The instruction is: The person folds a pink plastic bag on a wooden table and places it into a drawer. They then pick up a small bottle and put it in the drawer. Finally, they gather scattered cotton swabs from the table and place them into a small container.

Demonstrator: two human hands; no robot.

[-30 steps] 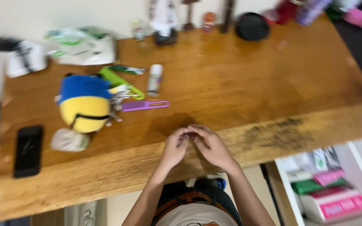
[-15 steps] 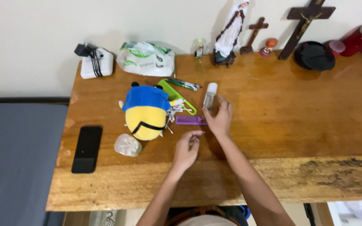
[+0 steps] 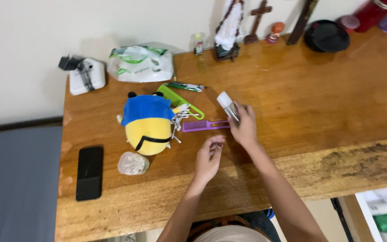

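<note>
Right hand (image 3: 243, 127) grips small white-capped clear bottle (image 3: 227, 105), frame centre, just above purple comb (image 3: 204, 125).
Bottle contents unreadable. Left hand (image 3: 209, 157) loosely curled, fingertips pinched, what it holds unclear. White plastic bag (image 3: 140, 64) upper left, knotted, contents hidden.

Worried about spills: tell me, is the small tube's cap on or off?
On: a white cap sits on the small tube in the right hand.

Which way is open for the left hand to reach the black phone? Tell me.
Probably yes: the left hand is free, and bare table lies between it and the black phone; only the small clear pouch sits near that path.
</note>
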